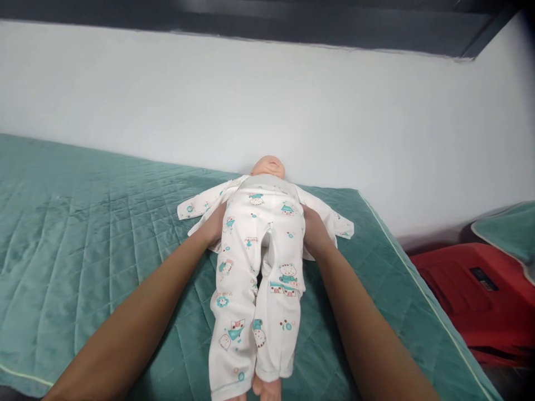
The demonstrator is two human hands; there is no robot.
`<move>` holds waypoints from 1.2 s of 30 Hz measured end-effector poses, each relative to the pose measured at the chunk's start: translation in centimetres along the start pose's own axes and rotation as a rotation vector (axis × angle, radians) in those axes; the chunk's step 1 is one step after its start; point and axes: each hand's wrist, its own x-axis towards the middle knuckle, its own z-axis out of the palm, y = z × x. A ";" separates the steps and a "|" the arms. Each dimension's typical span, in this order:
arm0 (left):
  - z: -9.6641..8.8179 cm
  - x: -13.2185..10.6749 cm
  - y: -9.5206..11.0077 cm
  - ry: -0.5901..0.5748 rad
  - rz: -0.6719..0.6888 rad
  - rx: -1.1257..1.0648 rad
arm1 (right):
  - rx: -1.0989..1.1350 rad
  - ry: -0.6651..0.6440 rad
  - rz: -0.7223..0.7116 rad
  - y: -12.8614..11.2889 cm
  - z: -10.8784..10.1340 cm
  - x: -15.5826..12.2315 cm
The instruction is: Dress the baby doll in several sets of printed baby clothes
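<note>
A baby doll [268, 166] lies on its back on a green quilted bedspread [125, 239], head toward the wall and bare feet toward me. White printed trousers [267, 214] cover its legs and reach high up its front. A matching long-sleeved top [208, 201] spreads out on both sides, sleeves stretched outward. My left hand [216, 224] grips the trousers at the hip on the left. On the opposite hip, my right hand [314, 229] holds them the same way. The fingers of both hands are mostly hidden behind the cloth and the doll's body.
A white wall [267, 100] stands right behind the doll's head, with a dark ledge [267, 22] above. The bedspread's piped edge runs down the right side. Beyond it is a red plastic item [472, 289], and a piece of green fabric [507, 231] lies by it.
</note>
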 end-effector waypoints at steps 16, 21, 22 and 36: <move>-0.1 3.4 0.4 0.115 0.446 0.485 | -0.008 0.190 -0.224 -2.6 0.3 1.8; -0.6 4.2 0.2 -0.104 0.358 0.327 | 0.087 -0.063 -0.212 -2.3 0.5 2.9; -0.8 4.2 0.2 -0.128 0.337 0.309 | 0.069 -0.098 -0.202 -2.2 0.3 3.0; -0.9 6.3 0.4 -0.127 0.147 0.374 | -0.297 -0.197 -0.247 -2.8 -0.3 5.3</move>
